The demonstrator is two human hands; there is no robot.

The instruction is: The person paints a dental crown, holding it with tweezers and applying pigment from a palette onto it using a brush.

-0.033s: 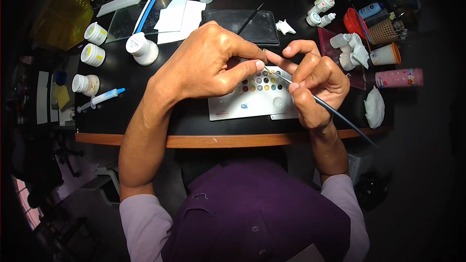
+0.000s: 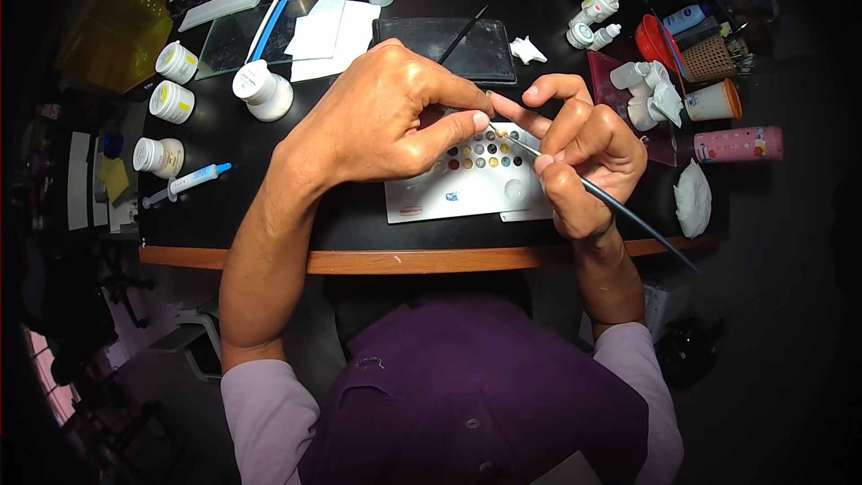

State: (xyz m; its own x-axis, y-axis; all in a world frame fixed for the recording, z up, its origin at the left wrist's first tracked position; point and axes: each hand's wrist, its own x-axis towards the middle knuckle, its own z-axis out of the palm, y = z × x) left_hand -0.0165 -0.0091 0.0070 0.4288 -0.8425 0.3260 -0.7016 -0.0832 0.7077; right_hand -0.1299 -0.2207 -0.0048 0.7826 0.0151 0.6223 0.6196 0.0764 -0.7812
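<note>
Barely shifted, the brush point(image 2: 620, 206) slants from right hand point(image 2: 593, 145) toward left hand point(image 2: 382, 112).

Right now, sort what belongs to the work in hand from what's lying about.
Apparently in use: slender dark-handled brush in the right grip; white rectangular palette with coloured spots below the brush tip.

Seemingly idle: pink cylindrical bottle; blue-tipped plastic syringe; red round bowl; white fluffy wad.
</note>
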